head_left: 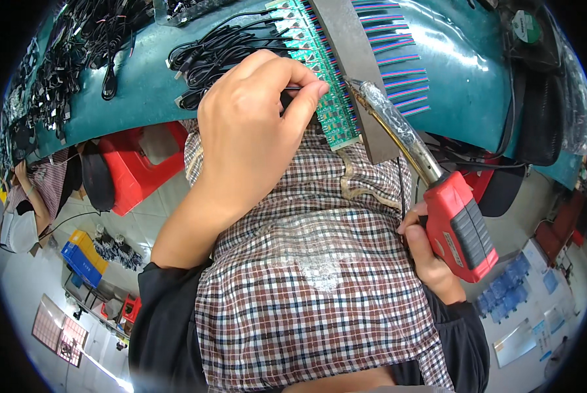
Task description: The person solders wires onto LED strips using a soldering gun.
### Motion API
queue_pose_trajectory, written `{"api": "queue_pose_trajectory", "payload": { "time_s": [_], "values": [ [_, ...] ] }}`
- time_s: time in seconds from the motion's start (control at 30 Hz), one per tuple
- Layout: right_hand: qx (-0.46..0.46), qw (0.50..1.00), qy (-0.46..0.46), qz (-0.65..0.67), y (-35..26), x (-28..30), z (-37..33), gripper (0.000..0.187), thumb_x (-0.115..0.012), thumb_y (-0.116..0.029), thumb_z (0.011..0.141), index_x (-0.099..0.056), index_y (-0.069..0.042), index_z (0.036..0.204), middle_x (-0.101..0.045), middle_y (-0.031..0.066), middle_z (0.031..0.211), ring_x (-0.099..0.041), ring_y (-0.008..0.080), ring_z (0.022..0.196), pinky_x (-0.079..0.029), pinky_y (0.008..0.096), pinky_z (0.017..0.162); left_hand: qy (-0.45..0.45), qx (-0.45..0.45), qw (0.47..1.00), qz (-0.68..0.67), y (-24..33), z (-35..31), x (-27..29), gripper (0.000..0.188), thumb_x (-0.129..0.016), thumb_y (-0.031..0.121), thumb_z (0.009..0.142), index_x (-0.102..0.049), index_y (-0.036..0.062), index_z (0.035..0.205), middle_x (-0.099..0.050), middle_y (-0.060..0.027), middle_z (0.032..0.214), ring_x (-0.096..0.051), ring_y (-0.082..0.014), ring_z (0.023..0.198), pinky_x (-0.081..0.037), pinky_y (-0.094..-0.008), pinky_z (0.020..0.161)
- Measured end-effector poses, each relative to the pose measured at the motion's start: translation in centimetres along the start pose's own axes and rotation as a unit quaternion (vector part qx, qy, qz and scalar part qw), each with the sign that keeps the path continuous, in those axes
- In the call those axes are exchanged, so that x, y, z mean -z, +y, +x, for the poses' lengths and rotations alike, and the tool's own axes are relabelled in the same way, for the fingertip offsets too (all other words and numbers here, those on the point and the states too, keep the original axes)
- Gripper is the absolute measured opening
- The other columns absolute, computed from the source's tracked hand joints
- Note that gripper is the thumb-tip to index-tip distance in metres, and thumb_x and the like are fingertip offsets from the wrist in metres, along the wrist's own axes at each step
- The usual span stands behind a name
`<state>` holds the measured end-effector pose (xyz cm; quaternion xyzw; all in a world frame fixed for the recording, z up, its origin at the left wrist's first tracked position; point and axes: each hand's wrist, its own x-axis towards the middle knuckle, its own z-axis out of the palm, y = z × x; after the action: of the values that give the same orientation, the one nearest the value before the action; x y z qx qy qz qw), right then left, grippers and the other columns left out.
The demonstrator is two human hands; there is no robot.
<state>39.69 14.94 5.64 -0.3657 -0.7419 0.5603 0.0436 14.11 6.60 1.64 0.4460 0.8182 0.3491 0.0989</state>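
My left hand (247,124) is closed in a pinch, thumb and forefinger together on a black cable (293,88) beside the green circuit board panel (332,121). The cable's tip is hidden by the fingers. My right hand (431,265) is wrapped round the red and black handle of a soldering gun (460,229). Its long barrel, partly wrapped in clear film, slants up to the left, and the tip reaches over the dark grey bar (355,59) lying along the panel. Multi-coloured ribbon wires (398,62) stick out in a row on the bar's right side.
Black cables (221,59) lie bunched left of the panel on the green tabletop (146,85), with more bundles (64,78) farther left. A red stool (133,177) stands under the table edge. A person (35,203) is at the far left. A black case (539,118) hangs at right.
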Motion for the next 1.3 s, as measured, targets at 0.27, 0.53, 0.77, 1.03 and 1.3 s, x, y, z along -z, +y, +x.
{"api": "queue_pose_trajectory", "payload": {
  "time_s": [0.27, 0.53, 0.77, 1.03, 1.3],
  "values": [
    [0.048, 0.998, -0.004, -0.031, 0.7, -0.1, 0.2, 0.023, -0.074, 0.001, 0.071, -0.068, -0.001, 0.093, -0.067, 0.01, 0.081, -0.067, 0.0252, 0.07, -0.053, 0.0328, 0.063, 0.009, -0.031, 0.999, 0.017, -0.3, 0.0, -0.2, 0.014, -0.078, 0.014, 0.075, -0.067, 0.0064, 0.075, -0.058, -0.004, 0.068, -0.055, -0.0195, 0.054, -0.043, -0.0332, 0.05],
    [0.038, 0.999, 0.001, -0.03, 0.9, -0.3, 0.4, 0.023, -0.075, 0.0, 0.072, -0.068, 0.0, 0.094, -0.068, 0.0105, 0.081, -0.068, 0.0264, 0.07, -0.054, 0.0332, 0.063, -0.001, -0.029, 1.0, 0.0, -0.6, 0.0, -0.2, 0.01, -0.078, 0.01, 0.077, -0.069, 0.0057, 0.08, -0.055, 0.0007, 0.069, -0.04, -0.01, 0.055, -0.035, -0.0247, 0.05],
    [0.028, 0.999, 0.0, -0.023, 0.9, -0.4, 0.3, 0.022, -0.075, 0.0, 0.073, -0.068, 0.0, 0.093, -0.068, 0.0105, 0.08, -0.068, 0.0262, 0.069, -0.054, 0.0333, 0.063, -0.02, -0.018, 1.0, -0.016, -0.4, 0.1, 0.1, 0.01, -0.077, 0.01, 0.077, -0.069, 0.005, 0.081, -0.056, 0.0005, 0.069, -0.04, -0.0093, 0.055, -0.033, -0.0249, 0.05],
    [0.035, 0.998, -0.006, -0.047, 0.4, -0.2, 0.4, 0.02, -0.074, 0.001, 0.071, -0.067, -0.001, 0.091, -0.067, 0.0105, 0.079, -0.067, 0.0266, 0.068, -0.053, 0.0337, 0.061, -0.037, -0.04, 0.998, -0.021, -0.7, 0.9, 0.4, 0.011, -0.076, 0.011, 0.077, -0.068, 0.0041, 0.079, -0.06, -0.0031, 0.072, -0.051, -0.0171, 0.058, -0.038, -0.0303, 0.052],
    [0.032, 0.998, -0.013, -0.057, 0.5, -0.1, 0.3, 0.021, -0.074, 0.0, 0.07, -0.067, -0.001, 0.09, -0.067, 0.0101, 0.08, -0.066, 0.0271, 0.068, -0.053, 0.0346, 0.06, -0.039, -0.061, 0.996, -0.048, -1.0, 1.1, 0.3, 0.008, -0.076, 0.009, 0.079, -0.07, 0.0034, 0.081, -0.059, -0.0002, 0.07, -0.041, -0.0088, 0.054, -0.03, -0.0254, 0.049]
  ]
}}
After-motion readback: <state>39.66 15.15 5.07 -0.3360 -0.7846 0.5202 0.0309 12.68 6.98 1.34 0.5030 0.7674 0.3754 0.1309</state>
